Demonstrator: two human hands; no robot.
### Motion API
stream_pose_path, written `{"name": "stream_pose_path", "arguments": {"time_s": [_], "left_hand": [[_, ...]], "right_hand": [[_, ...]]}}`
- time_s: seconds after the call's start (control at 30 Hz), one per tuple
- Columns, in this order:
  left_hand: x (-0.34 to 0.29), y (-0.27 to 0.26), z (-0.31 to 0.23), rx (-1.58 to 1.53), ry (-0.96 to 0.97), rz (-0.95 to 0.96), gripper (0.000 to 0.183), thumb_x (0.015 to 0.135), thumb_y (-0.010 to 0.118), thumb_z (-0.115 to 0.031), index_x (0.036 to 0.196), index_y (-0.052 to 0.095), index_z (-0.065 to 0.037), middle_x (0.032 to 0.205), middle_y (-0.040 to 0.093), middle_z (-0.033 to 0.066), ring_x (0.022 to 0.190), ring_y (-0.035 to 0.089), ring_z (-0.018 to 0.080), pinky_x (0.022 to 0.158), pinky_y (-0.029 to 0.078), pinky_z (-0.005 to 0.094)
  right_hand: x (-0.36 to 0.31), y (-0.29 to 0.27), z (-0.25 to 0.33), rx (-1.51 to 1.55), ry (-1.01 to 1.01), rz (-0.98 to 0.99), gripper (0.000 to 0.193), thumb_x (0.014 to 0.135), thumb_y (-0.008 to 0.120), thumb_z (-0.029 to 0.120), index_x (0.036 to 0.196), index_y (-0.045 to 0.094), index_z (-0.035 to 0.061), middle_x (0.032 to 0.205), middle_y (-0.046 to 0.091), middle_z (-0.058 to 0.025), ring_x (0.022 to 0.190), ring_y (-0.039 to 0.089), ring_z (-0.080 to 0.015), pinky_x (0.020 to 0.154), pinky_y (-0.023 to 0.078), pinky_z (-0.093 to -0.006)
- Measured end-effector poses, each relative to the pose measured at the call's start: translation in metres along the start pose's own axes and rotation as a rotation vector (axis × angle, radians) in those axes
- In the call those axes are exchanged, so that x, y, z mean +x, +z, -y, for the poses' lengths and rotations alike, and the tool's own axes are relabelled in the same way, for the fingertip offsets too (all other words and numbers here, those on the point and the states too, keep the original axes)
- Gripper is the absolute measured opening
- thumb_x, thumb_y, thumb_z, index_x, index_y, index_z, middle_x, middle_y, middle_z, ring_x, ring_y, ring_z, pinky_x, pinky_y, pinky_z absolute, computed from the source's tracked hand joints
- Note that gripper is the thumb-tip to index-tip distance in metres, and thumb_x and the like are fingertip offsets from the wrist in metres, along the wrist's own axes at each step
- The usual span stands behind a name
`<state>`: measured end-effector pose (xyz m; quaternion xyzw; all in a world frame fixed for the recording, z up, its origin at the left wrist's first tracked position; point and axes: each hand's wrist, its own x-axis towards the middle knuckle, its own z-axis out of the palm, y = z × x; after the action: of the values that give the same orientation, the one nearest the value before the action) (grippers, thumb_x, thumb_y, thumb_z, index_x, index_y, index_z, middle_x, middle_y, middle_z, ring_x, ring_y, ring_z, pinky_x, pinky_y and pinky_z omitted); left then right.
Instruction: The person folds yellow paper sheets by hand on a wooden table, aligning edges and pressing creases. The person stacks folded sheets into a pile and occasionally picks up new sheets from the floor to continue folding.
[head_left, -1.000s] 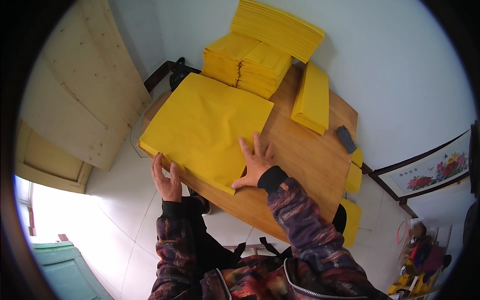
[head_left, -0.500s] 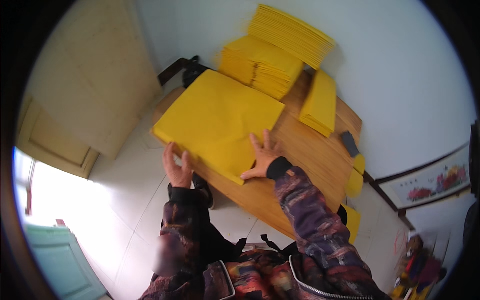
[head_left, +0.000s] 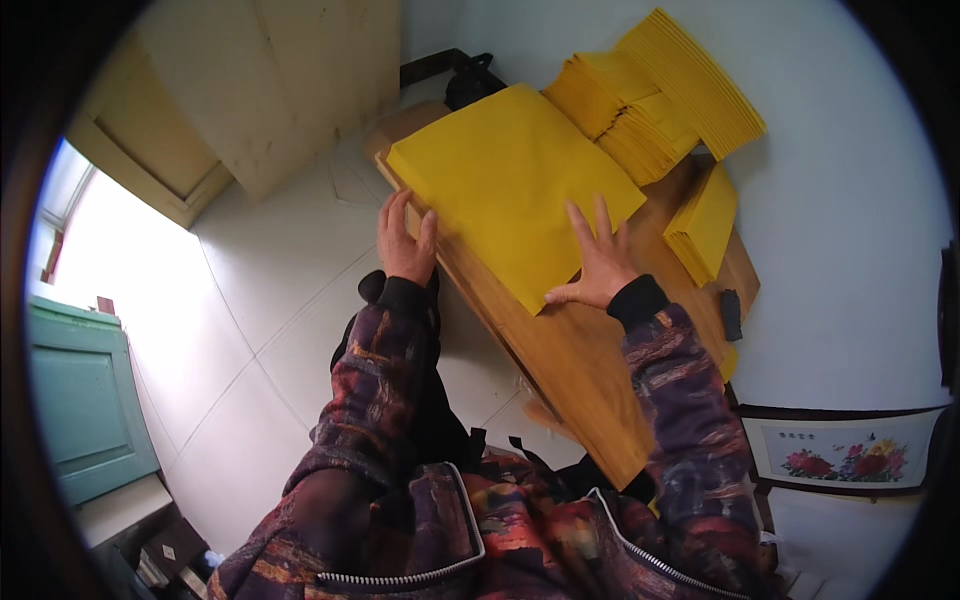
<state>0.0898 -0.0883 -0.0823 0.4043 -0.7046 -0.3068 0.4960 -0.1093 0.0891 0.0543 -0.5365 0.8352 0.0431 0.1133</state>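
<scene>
A large, flat yellow piece (head_left: 500, 180), sheet-like and squarish, lies on the wooden table (head_left: 590, 380); whether it is one sheet or several stacked is hard to make out. Along its near left edge is my left hand (head_left: 406, 240), fingers slightly bent and apart, holding nothing visible. My right hand (head_left: 605, 262) spreads over its near right corner, with the thumb by the corner tip and the fingers stretched over the right edge. Nothing shows in its grip.
Behind stand piled bundles of folded yellow sheets (head_left: 640, 115), one leaning on the wall. A smaller yellow bundle (head_left: 705, 225) and a dark grey object (head_left: 731, 315) lie to the right. A black bag (head_left: 472, 82) sits past the far left corner. A framed flower picture (head_left: 845, 452) is at right.
My view has turned, so the table and yellow stacks appear further right and higher. Both hands stay at the same edges of the large yellow piece, the right one's fingers more raised.
</scene>
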Motion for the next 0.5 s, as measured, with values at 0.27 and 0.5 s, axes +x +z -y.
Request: {"name": "stream_pose_path", "arguments": {"time_s": [0.27,0.5], "left_hand": [[0.002,-0.005,0.0,0.043,-0.03,-0.008,0.042,0.089,0.065,-0.024,0.124,0.053,-0.004,0.128,0.052,0.0161,0.122,0.049,0.0337,0.101,0.041,0.04],[0.003,-0.002,-0.004,0.029,-0.009,-0.021,0.04,0.088,0.065,-0.02,0.122,0.053,-0.004,0.126,0.053,0.0164,0.119,0.051,0.034,0.1,0.042,0.0401]], "right_hand": [[0.018,-0.027,0.04,-0.537,-0.631,-0.04,0.126,0.047,0.085,0.06,0.151,0.016,0.0414,0.16,0.0,-0.0068,0.142,0.004,-0.0484,0.113,0.013,-0.0627],[0.027,-0.024,0.042,-0.609,-0.667,-0.049,0.127,0.048,0.085,0.06,0.151,0.012,0.0427,0.161,0.0,-0.0047,0.142,0.003,-0.0499,0.112,0.011,-0.0631]]}}
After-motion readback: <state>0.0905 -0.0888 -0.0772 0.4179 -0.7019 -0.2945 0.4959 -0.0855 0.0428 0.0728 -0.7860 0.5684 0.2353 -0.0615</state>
